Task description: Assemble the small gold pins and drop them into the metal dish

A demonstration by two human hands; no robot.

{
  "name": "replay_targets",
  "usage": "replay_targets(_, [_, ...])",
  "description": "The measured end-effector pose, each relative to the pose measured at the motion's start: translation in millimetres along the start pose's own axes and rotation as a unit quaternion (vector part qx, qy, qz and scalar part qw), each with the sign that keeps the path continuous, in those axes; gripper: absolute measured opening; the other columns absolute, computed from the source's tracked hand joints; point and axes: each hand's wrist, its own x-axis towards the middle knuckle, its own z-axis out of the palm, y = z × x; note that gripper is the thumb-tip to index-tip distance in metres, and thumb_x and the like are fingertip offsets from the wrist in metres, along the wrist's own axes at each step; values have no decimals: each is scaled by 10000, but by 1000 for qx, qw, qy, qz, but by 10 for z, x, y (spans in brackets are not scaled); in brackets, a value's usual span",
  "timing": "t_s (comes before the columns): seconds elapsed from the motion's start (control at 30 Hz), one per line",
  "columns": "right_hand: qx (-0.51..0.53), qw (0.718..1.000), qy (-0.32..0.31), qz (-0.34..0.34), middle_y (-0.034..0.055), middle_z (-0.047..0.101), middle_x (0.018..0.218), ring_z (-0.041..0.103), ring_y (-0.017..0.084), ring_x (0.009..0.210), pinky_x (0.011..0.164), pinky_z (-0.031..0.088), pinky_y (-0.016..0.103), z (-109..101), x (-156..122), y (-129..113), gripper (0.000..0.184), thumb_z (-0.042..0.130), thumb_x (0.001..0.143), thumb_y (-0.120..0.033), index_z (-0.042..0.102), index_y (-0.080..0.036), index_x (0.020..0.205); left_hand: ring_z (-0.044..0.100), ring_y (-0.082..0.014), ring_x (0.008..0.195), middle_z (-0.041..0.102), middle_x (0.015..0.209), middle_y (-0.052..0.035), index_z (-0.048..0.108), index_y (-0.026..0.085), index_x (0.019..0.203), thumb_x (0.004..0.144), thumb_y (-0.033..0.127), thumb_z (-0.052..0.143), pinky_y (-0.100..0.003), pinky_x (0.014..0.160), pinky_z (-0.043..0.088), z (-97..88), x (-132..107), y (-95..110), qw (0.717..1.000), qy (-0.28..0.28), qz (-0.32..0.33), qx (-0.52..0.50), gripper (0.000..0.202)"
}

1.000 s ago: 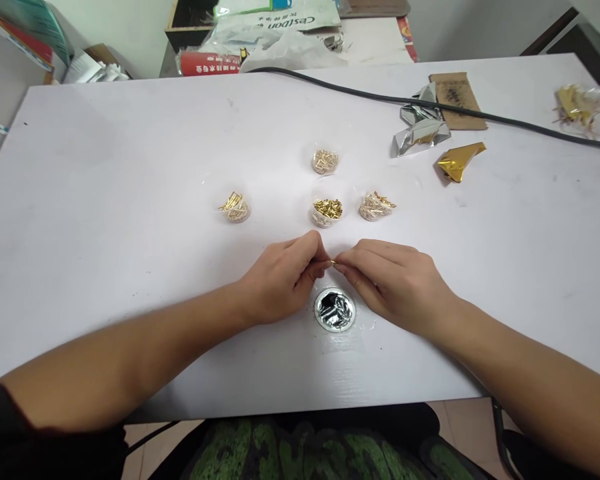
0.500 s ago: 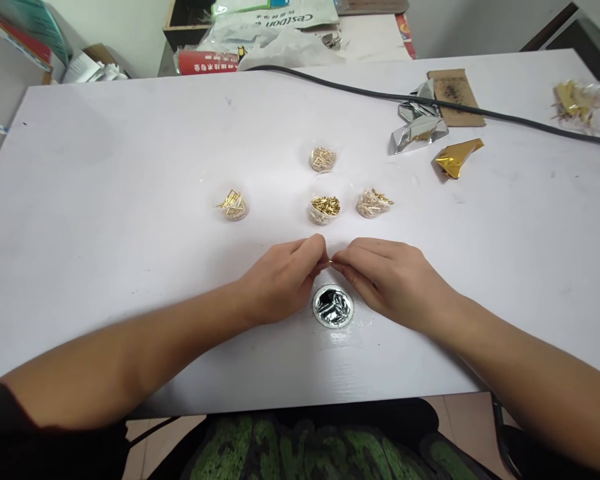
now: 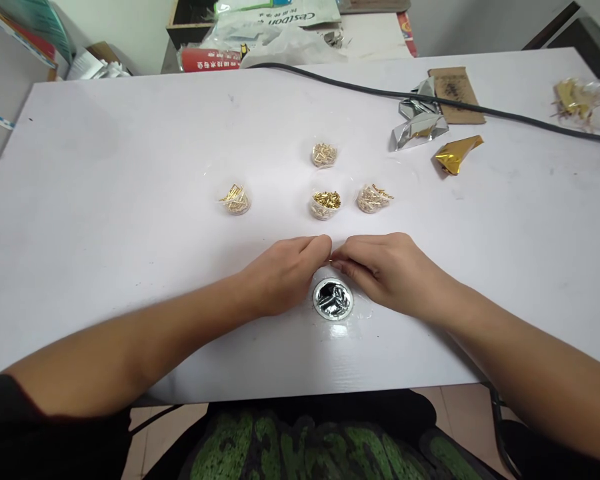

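My left hand [image 3: 295, 272] and my right hand [image 3: 383, 268] meet fingertip to fingertip over the table, both closed in a pinch. Between them shows a tiny gold-coloured metal pin [image 3: 331, 262]; the fingers cover most of it. Just below the fingertips sits a round dish [image 3: 334, 317] holding shiny silver pieces. Beyond my hands stand small clear cups of gold-coloured pins: a left cup [image 3: 237, 204], a middle cup [image 3: 325, 211], a right cup [image 3: 373, 203] and a far cup [image 3: 324, 159].
A black cable [image 3: 350, 87] runs across the table's far side. Near it lie crumpled silver foil [image 3: 420, 130], gold foil [image 3: 457, 157], a brown cardboard piece [image 3: 461, 100] and a clear bag [image 3: 580, 103]. Plastic bags [image 3: 295, 48] are heaped behind the table's far edge.
My fingertips stay together with slightly altered finger poses, and less of the gold pin shows. The whole view has shifted a little; the cups and dish stand as before.
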Motion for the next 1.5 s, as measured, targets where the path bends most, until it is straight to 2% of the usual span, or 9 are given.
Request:
replay_targets(0.13, [17,1000,-2,17,12,687,721,618,118,621,574,441,235,4,9,0,163,548,893,-112,658,-147,778,333,-104,542,463,652,26,305,205,753,783,48,385,-211,508,265,-11,4,5,1000,-1,8,14,178])
replay_targets(0.27, [8,999,37,14,1,689,729,609,107,623,590,440,220,26,32,4,140,553,888,-102,671,-152,831,410,-100,557,520,681,23,378,195,787,837,84,398,-202,525,323,-44,18,-14,999,-17,-36,10,123])
replay_targets(0.47, [-9,996,93,-3,-7,683,724,586,92,600,575,438,204,30,48,16,101,580,913,-152,658,-166,850,408,-70,510,545,631,41,500,165,817,922,201,486,-191,523,354,-79,43,-49,996,60,-41,-45,112])
replay_targets(0.57, [-5,992,125,-17,-8,680,715,581,90,591,572,443,199,38,41,28,106,578,919,-162,646,-169,838,412,-58,483,562,600,38,526,154,794,942,260,494,-185,505,363,-114,47,-52,988,63,-67,-125,185])
replay_targets(0.67, [1,989,146,-17,-18,648,652,546,81,536,521,418,189,50,36,28,148,562,926,-174,609,-168,786,487,-64,512,588,616,12,533,144,753,959,326,491,-185,515,408,-165,57,-34,962,43,-113,-246,278])
replay_targets(0.8, [13,987,157,2,-27,618,600,527,73,496,501,414,179,68,36,10,188,546,937,-188,561,-167,751,537,-71,518,581,613,3,535,137,719,960,421,500,-193,513,445,-199,79,-4,902,13,-164,-400,374])
replay_targets(1.03, [20,988,154,-21,-22,691,719,609,60,573,567,475,155,80,34,3,101,551,923,-102,613,-164,871,559,-61,566,603,671,-1,534,128,747,917,442,584,-185,564,471,-160,112,-52,854,3,-180,-489,361])
replay_targets(1.27, [-46,980,186,-44,-39,613,586,493,59,454,454,407,178,55,32,-8,155,606,911,-178,589,-164,757,576,-83,674,614,756,-17,548,130,848,935,337,553,-217,661,504,-162,109,-73,860,-17,-171,-480,224])
replay_targets(1.5, [-12,991,128,-42,-7,669,726,590,74,591,580,477,178,71,30,-10,105,515,931,-102,587,-166,889,469,-77,606,518,642,33,490,153,764,878,193,495,-210,584,397,-189,92,-25,897,-27,-184,-401,121])
